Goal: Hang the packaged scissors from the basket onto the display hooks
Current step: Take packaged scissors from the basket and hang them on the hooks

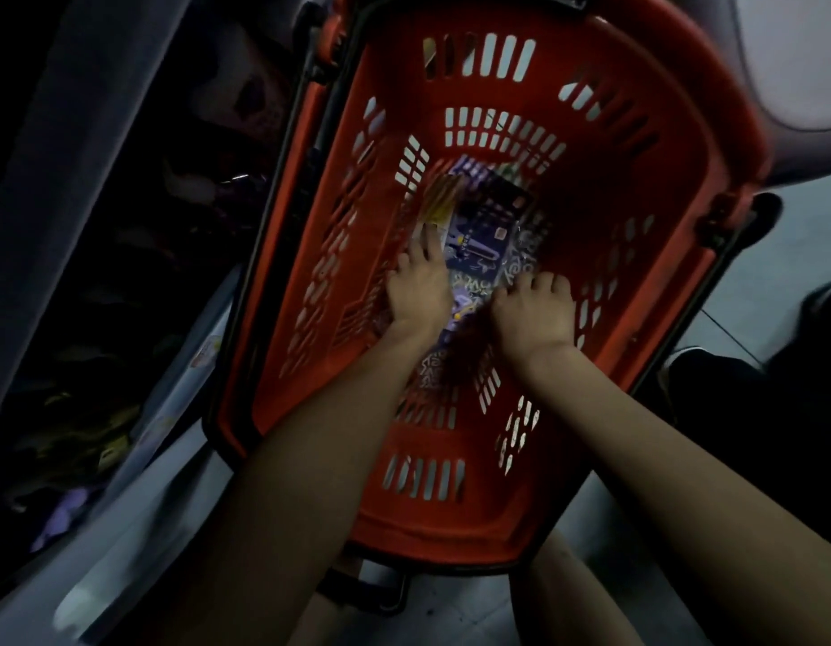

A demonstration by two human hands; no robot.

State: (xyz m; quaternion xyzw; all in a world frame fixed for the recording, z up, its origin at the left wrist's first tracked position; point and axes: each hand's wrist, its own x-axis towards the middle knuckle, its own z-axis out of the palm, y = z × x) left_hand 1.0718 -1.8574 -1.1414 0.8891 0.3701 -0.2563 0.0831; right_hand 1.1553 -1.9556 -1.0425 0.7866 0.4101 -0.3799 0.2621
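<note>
Both my arms reach down into the red basket (637,146), which stands on the pale floor (786,235) just beside a dark shelf unit (78,412) on my left. The packaged scissors (481,235) lie at the bottom of it as a loose heap of purple and blue printed cards, and one pack with something yellow (444,205) lies at the heap's far left edge. My left grip (420,286) rests on the heap with its fingers stretched fairly straight, touching the pack by the yellow one and clasping nothing that I can see. My right grip (532,310) sits just beside it on the nearer packs with its fingers bent under. The light is poor and the knuckles hide the tips, so I cannot tell whether it has a pack pinched or is only pressing down. As I judge it, the job is at the picking stage: no pack is lifted clear of the basket and several are left in it. No display hooks are plain in this view, and the shelf is too dark to show whether any pack already hangs there. What is left, then, is to take hold of a pack, bring it out and thread its hang-hole onto a hook, then repeat that for the rest of the heap.
</note>
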